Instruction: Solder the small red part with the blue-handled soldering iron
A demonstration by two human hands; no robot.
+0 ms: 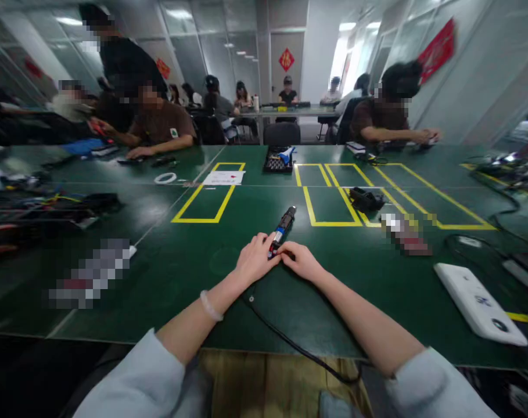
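Observation:
On the green tabletop in front of me lies a slim black device (284, 223) with a silver and blue middle section and a narrow tip pointing away from me. Its exact kind is unclear. My left hand (258, 255) is closed over its near end from the left, the fingers on its body. From the right, my right hand (302, 259) has its fingertips pinched together at the same end, beside small red parts. Both hands partly hide that end. A black cable (285, 337) runs from beneath my left hand over the table edge.
Yellow tape outlines (196, 221) mark the green table (229, 325). A black tray of small parts (277, 160), a white sheet (223, 177), a black object (366, 199) and a white power bank-like block (479, 303) lie around. Several people sit at tables beyond; one stands at left.

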